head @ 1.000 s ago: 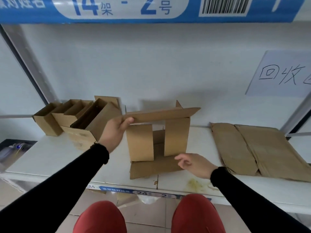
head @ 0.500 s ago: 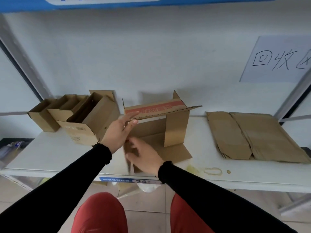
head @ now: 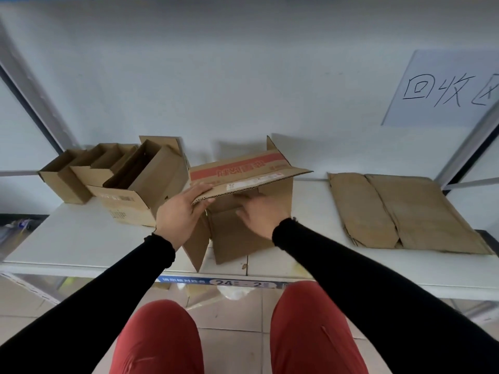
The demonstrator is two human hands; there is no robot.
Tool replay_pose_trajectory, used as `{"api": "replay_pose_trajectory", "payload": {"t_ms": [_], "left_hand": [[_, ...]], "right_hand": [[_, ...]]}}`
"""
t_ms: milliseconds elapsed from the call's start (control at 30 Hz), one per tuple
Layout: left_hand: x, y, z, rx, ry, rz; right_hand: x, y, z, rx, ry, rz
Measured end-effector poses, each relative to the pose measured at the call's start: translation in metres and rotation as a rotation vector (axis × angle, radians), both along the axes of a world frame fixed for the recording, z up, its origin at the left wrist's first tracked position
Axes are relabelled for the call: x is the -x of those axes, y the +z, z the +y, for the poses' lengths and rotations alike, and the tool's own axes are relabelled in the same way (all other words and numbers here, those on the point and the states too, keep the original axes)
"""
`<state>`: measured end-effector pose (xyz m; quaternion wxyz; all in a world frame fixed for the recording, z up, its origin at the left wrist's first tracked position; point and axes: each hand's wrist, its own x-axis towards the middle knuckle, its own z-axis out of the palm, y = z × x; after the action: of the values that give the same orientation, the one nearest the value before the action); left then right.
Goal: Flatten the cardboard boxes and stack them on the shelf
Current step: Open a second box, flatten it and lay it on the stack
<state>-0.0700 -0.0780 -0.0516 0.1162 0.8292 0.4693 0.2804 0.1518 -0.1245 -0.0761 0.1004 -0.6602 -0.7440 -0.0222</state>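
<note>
Left hand [head: 181,215] pinched the open box's [head: 243,201] top flap to steady it. Right hand [head: 263,211], fingers spread, reached inside, probably to collapse it toward the flattened stack [head: 399,211].

An open brown cardboard box [head: 243,201] with a red printed band is seen on its side at the middle of the white shelf [head: 81,238], flaps splayed toward the front edge; a cluster of upright open boxes [head: 116,176] stands left; flattened boxes [head: 399,211] lie stacked right, well apart.
</note>
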Motion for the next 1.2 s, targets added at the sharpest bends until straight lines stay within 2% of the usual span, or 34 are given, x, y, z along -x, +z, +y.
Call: {"api": "replay_pose_trajectory", "payload": {"t_ms": [67, 167, 233, 333, 400, 533, 600, 667, 867, 933, 967, 1067, 1133, 1200], "left_hand": [[0.000, 0.002, -0.001, -0.022, 0.013, 0.023], [-0.003, 0.006, 0.000, -0.035, 0.027, 0.039], [-0.004, 0.007, 0.001, -0.015, 0.049, 0.017], [-0.003, 0.006, 0.004, -0.001, 0.056, 0.004], [0.000, 0.005, 0.003, -0.007, 0.037, -0.004], [-0.001, -0.003, 0.000, -0.013, -0.008, 0.045], [-0.007, -0.004, -0.005, -0.025, -0.026, 0.049], [-0.016, -0.005, -0.008, -0.011, -0.092, 0.098], [-0.053, 0.002, -0.014, 0.070, -0.282, 0.329], [-0.057, 0.015, -0.010, 0.071, -0.357, 0.301], [-0.059, 0.026, -0.006, 0.092, -0.382, 0.213], [-0.066, 0.054, 0.031, 0.084, -0.247, -0.018], [-0.074, 0.069, 0.069, 0.040, -0.105, 0.065], [-0.081, 0.078, 0.108, 0.154, -0.032, 0.306]], "right_hand": [[-0.023, 0.001, 0.005, 0.034, -0.099, -0.181], [-0.041, 0.006, -0.009, -0.127, 0.015, -0.319], [-0.055, 0.009, -0.027, -0.226, 0.091, -0.307], [-0.100, -0.001, -0.049, -0.282, 0.039, -0.257], [-0.129, -0.004, -0.066, -0.251, -0.078, -0.034], [-0.141, 0.013, -0.084, -0.177, -0.410, 0.879], [-0.141, 0.022, -0.082, -0.194, -0.493, 1.269], [-0.144, 0.029, -0.080, -0.200, -0.549, 1.426], [-0.156, 0.033, -0.073, -0.147, -0.603, 1.404], [-0.158, 0.032, -0.069, -0.149, -0.591, 1.358], [-0.158, 0.033, -0.069, -0.150, -0.585, 1.315], [-0.161, 0.029, -0.065, -0.155, -0.576, 1.193], [-0.163, 0.028, -0.064, -0.148, -0.570, 1.141], [-0.167, 0.026, -0.062, -0.160, -0.565, 1.118]]}}
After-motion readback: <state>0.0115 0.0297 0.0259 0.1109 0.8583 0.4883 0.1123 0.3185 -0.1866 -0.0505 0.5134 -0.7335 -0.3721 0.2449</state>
